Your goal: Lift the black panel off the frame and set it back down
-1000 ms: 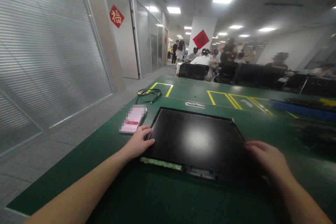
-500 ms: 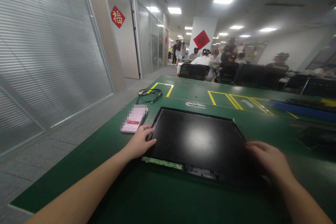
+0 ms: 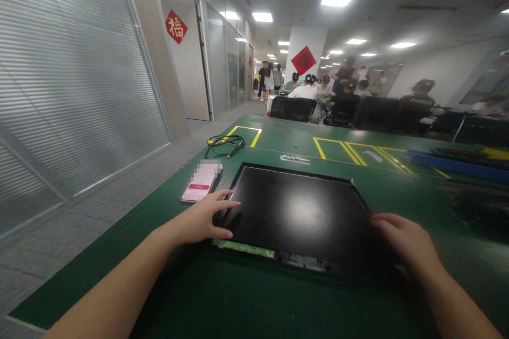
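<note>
A black display panel (image 3: 294, 206) lies flat on the green table, its screen facing up with a bright reflection in the middle. Along its near edge a strip of green circuit board (image 3: 243, 249) is exposed. My left hand (image 3: 204, 218) is at the panel's left edge, thumb and fingers spread apart over the rim. On the opposite side, my right hand (image 3: 405, 238) grips the right edge, its fingers bent together; the fingers' undersides are hidden.
A phone (image 3: 201, 183) with a lit screen lies left of the panel, and a coiled black cable (image 3: 225, 144) behind it. Beyond the panel are small pale strips (image 3: 295, 159) and yellow tape outlines (image 3: 328, 140). A blue tray (image 3: 457, 165) stands far right. Several people sit in the background.
My left hand has shifted slightly nearer to me and spread its fingers wider at the panel's left edge. The right hand stays in place at the other edge.
</note>
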Motion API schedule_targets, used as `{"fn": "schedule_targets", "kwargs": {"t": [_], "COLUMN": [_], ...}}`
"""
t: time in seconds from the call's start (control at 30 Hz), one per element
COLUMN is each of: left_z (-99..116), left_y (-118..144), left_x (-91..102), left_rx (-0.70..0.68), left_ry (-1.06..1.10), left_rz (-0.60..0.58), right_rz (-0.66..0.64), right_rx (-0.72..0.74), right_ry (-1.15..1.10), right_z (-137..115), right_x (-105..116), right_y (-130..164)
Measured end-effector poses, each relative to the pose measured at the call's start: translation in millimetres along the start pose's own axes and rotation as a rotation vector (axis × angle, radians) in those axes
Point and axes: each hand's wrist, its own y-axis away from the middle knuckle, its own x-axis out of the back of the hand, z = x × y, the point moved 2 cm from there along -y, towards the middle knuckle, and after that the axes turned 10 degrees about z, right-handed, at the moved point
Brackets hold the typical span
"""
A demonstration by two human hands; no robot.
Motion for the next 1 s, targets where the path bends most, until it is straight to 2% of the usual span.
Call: {"fn": "schedule_targets", "kwargs": {"t": [0.2,0.43,0.67,1.0], "left_z": [2.0,5.7,6.5,-4.7], "left_y": [-1.9,-0.9,-0.8,-1.9], "left_x": [1.4,-1.0,-1.2,-5.3], "left_rx": [-0.059,-0.142,-0.216,-0.302], "left_ry": [0.031,0.051,0.037,0.018], "left_rz": [-0.049,-0.102,-0.109,-0.126], "right_rz": [-0.017,0.002,0.009,0.015], "right_rx": [-0.025,0.015,0.018,0.033], "right_ry": [-0.004,0.046,0.052,0.040], "right_z": [1.7,-5.2,-4.6,3.2], "right_x": [-0.3,1.0,1.3,-2.0], "right_y": [0.5,0.4,0.7,-5.6]}}
